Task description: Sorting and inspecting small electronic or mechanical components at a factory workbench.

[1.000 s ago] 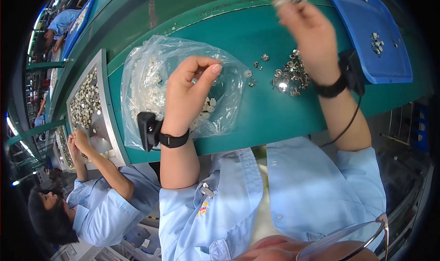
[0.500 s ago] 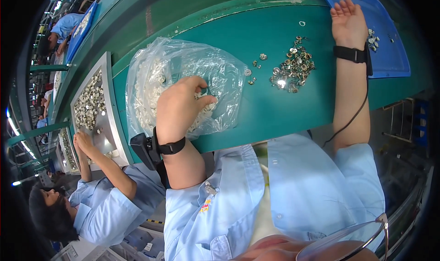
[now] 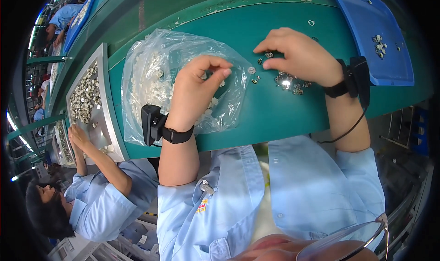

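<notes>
So the shiny silver metal pieces, small and roundish, sit in a loose pile (image 3: pixel 295 86) on the smooth green tabletop (image 3: pixel 275 121), partly hidden below my right hand (image 3: pixel 302 59). That hand's thumb and forefinger are spread apart around a round metal piece (image 3: pixel 269 54) lying just off the pile. It doesn't look gripped, though I can't tell what's under my palm.

My left hand (image 3: pixel 195 89) hangs over the crinkly clear plastic bag (image 3: pixel 231 109) of small white pieces (image 3: pixel 151 93). Thumb and forefinger tips come together there, but I can't tell if anything's pinched between them.

Near the bag's right edge there's 1 small pale disc (image 3: pixel 251 70) and a few tiny metal bits (image 3: pixel 255 79). Farther out: a thin white ring (image 3: pixel 311 22), then the shallow blue plastic tray (image 3: pixel 396 73) with a small cluster of pieces (image 3: pixel 379 46).

What could go wrong, imo: a clumsy sweep of my right fingers could scatter those tiny bits. The bag's floppy, so a snagged left knuckle might drag it and spill white pieces among the metal ones. And the thin black cable (image 3: pixel 353 126) off my right wrist could catch the table edge.
</notes>
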Demonstrator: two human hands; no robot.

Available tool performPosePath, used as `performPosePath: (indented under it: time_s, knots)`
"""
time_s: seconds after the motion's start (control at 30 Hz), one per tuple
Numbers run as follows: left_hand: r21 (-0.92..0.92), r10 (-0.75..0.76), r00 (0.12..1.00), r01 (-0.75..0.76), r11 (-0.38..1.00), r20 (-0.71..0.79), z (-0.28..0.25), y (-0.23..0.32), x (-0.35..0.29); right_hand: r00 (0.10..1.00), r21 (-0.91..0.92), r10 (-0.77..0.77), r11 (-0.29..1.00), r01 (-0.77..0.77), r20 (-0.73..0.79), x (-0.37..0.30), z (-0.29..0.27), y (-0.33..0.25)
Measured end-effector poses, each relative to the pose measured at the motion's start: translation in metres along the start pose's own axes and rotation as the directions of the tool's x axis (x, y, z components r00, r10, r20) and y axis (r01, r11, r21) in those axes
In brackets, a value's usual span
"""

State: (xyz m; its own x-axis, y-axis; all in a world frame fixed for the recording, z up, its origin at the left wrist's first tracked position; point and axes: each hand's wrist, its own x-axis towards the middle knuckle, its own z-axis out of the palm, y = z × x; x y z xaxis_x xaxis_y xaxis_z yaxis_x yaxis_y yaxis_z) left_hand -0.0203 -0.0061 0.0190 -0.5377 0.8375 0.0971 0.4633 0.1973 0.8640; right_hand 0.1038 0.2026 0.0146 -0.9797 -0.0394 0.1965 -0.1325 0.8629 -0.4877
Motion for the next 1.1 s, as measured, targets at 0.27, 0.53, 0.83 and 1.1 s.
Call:
performPosePath:
  time_s: [0.27,0.53,0.83,1.1]
  knots:
    - [-0.470,-0.164,0.986,0.133,0.873,-0.025,0.012,-0.001,0.001,0.964,0.372,0.232,0.889,-0.265,0.132,0.007,-0.001,-0.011]
    - [-0.697,-0.147,0.976,0.216,0.683,0.159,0.023,0.002,0.000,0.991,0.704,0.050,0.708,0.054,-0.127,0.010,0.010,-0.027]
    - [-0.660,-0.151,0.987,0.153,0.735,0.061,0.028,0.005,-0.002,0.978,0.574,0.110,0.818,0.013,-0.179,0.009,0.009,-0.040]
    - [-0.156,0.178,0.967,-0.207,0.966,-0.182,0.030,0.006,-0.003,0.964,0.951,0.267,0.298,-0.085,0.002,0.010,0.017,-0.039]
